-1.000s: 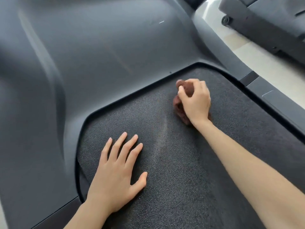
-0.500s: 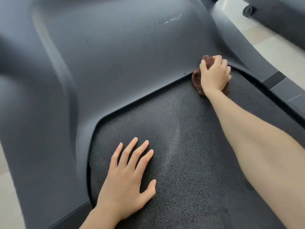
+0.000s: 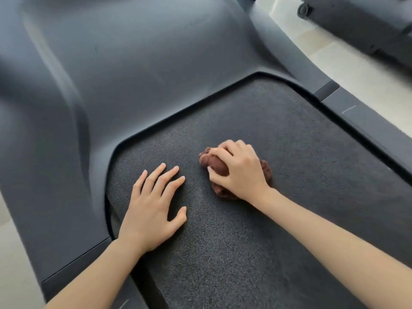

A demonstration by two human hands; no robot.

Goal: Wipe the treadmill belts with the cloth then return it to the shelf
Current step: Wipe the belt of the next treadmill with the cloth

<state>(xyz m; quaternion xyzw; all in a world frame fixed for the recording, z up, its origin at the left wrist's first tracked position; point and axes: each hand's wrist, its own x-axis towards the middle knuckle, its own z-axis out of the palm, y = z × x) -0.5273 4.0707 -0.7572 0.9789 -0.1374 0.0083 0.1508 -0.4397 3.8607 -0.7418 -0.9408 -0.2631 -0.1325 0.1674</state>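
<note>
Now the right hand (image 3: 239,172) grips the bunched brown cloth (image 3: 217,167) on the treadmill belt (image 3: 289,175); left of it, the left hand (image 3: 153,210) rests flat, fingers spread.

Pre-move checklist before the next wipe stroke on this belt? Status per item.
1. Cloth gripped: ok. The right hand curls round the bunched cloth.
2. Cloth in contact: ok. It is pressed on the treadmill belt.
3. Path to the left free: not ok. The left hand lies flat on the belt, close beside the cloth.
4. Path to the right free: ok. Bare belt runs up to the side rail.
5. Belt clean: cannot tell. The rough texture hides any dust.
6. Shelf ready for the return: cannot tell. It is not in view.
</note>
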